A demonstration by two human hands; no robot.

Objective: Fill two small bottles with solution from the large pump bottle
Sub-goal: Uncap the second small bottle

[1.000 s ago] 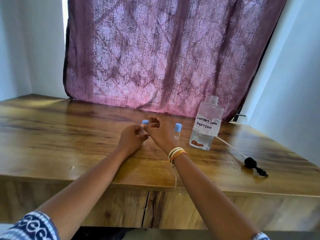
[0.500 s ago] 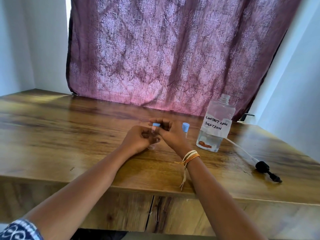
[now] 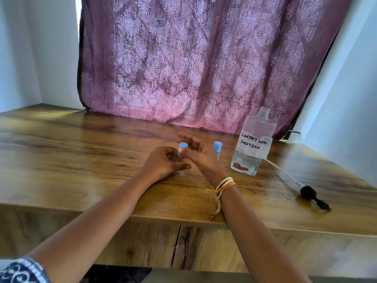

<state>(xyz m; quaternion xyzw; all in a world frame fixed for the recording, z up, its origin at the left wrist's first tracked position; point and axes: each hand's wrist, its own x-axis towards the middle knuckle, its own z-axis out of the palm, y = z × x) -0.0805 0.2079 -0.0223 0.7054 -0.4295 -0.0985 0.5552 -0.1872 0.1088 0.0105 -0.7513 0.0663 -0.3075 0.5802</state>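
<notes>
My left hand grips a small clear bottle with a blue cap that stands on the wooden table. My right hand is just right of it, thumb at the cap and fingers spread out behind it. A second small blue-capped bottle stands upright to the right, partly hidden by my right hand. The large clear bottle, labelled "contact lens solution", stands further right with an open neck and a little liquid at the bottom. Its black pump head with a white tube lies on the table.
A purple patterned curtain hangs behind the table. White walls stand on both sides. The table's front edge runs below my wrists. A thread bracelet is on my right wrist.
The camera has moved closer. My right hand's fingers, which curled over the cap half a second ago, are now spread out behind it. My left hand still grips the bottle.
</notes>
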